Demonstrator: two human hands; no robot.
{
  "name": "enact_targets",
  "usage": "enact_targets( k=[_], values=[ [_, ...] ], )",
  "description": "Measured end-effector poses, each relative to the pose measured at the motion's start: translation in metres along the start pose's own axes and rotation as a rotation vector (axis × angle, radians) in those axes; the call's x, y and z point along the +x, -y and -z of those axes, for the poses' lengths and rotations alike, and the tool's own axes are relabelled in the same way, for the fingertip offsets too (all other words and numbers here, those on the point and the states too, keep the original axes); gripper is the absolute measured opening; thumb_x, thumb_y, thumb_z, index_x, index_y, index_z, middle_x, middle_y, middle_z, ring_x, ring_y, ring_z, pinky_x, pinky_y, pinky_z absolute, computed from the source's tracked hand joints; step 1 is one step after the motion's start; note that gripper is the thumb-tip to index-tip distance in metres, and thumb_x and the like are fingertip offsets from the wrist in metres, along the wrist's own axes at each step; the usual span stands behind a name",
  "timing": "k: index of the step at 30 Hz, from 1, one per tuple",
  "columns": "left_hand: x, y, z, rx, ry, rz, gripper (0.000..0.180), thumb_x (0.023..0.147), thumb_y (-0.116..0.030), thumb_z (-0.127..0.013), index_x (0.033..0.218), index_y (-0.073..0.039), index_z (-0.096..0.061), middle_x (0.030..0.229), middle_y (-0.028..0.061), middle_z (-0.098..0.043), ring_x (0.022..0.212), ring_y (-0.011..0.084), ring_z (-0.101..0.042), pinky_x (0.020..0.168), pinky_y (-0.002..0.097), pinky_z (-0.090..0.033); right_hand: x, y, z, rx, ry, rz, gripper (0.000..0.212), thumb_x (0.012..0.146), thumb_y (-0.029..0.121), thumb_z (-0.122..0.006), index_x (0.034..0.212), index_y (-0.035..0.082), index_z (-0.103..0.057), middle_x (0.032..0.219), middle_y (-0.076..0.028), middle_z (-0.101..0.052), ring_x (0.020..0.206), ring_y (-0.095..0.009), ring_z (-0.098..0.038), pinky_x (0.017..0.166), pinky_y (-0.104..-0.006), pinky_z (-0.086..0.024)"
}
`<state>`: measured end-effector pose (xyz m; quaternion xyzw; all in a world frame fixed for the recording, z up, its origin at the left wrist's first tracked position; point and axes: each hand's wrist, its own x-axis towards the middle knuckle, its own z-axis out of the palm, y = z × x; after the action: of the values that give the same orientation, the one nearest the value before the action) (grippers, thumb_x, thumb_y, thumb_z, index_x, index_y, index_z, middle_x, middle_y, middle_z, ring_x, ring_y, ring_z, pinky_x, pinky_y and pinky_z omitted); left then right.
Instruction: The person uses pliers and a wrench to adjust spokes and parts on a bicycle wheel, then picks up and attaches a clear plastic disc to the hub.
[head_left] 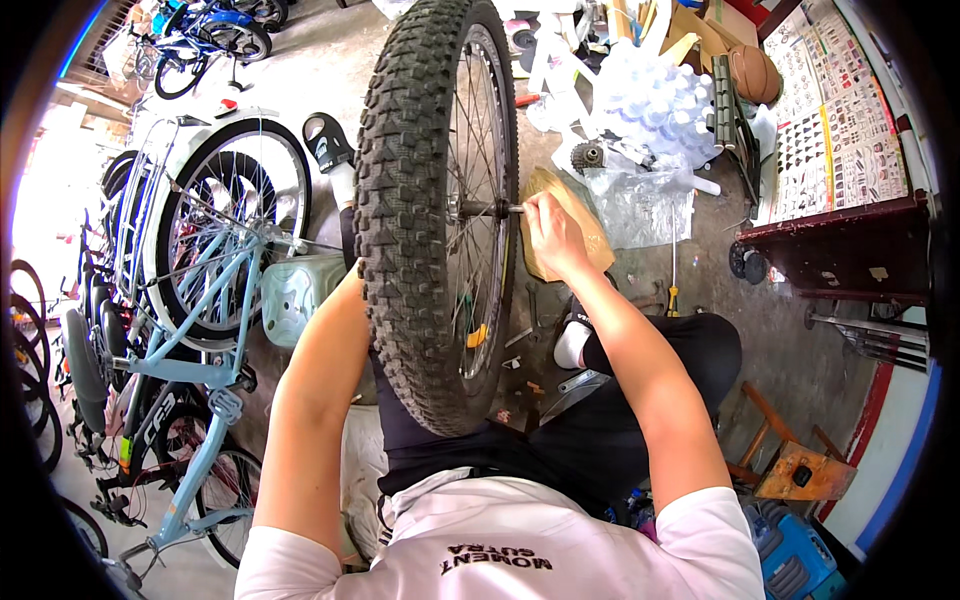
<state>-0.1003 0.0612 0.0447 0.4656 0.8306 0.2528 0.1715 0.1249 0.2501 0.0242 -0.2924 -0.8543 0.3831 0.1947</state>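
A bicycle wheel [425,215] with a wide, knobby black tyre stands upright in front of me, between my legs. My right hand [553,235] is closed on the end of its axle [515,209], on the right side of the hub [482,209]. Spokes run from the hub to the dark rim. On the left my forearm [325,370] reaches behind the tyre, which hides my left hand. Brown paper [572,222] lies on the floor under my right hand.
A light-blue bicycle [215,350] and a pale green stool [297,295] stand at left. Wrenches [533,305] and a yellow-handled screwdriver [673,300] lie on the floor. Clear plastic wrapping [650,115] and a basketball [753,74] are at far right, a wooden stool [800,470] nearer.
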Motion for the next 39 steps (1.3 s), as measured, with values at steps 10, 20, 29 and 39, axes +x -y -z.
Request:
enact_targets(
  k=[10, 20, 29, 39],
  values=[
    [-0.003, 0.002, -0.001, -0.013, 0.008, 0.008, 0.034, 0.099, -0.015, -0.061, 0.130, -0.001, -0.060, 0.102, 0.0159, -0.070, 0.090, 0.0281, -0.069, 0.081, 0.0397, -0.056, 0.022, 0.000, 0.031, 0.470, 0.412, -0.752, 0.051, 0.104, 0.050, -0.048, 0.094, 0.003, -0.066, 0.079, -0.006, -0.067, 0.064, -0.013, -0.063, 0.064, -0.0283, -0.051],
    [0.007, -0.001, -0.006, -0.029, 0.020, -0.001, 0.034, 0.098, -0.015, -0.061, 0.129, -0.001, -0.060, 0.103, 0.0151, -0.070, 0.090, 0.0273, -0.069, 0.082, 0.0394, -0.056, 0.003, -0.016, 0.022, 0.312, 0.188, -0.149, 0.034, 0.096, 0.033, -0.068, 0.105, 0.000, -0.067, 0.094, -0.011, -0.072, 0.084, -0.018, -0.069, 0.079, -0.0336, -0.054],
    [-0.001, 0.005, -0.001, -0.015, 0.025, 0.016, 0.033, 0.098, -0.016, -0.061, 0.129, -0.001, -0.061, 0.103, 0.0144, -0.070, 0.090, 0.0265, -0.069, 0.082, 0.0392, -0.056, 0.018, 0.009, 0.036, 0.376, 0.362, -0.614, 0.044, 0.103, 0.043, -0.055, 0.098, 0.000, -0.067, 0.078, -0.005, -0.065, 0.069, -0.015, -0.063, 0.066, -0.0299, -0.052],
    [0.003, 0.005, -0.001, -0.018, 0.031, 0.013, 0.033, 0.098, -0.016, -0.061, 0.128, -0.002, -0.061, 0.104, 0.0135, -0.070, 0.091, 0.0256, -0.069, 0.082, 0.0389, -0.056, 0.017, -0.005, 0.042, 0.298, 0.780, -0.636, 0.039, 0.086, -0.005, -0.040, 0.107, -0.005, -0.072, 0.093, -0.013, -0.075, 0.076, -0.020, -0.072, 0.066, -0.0350, -0.058]
  ],
)
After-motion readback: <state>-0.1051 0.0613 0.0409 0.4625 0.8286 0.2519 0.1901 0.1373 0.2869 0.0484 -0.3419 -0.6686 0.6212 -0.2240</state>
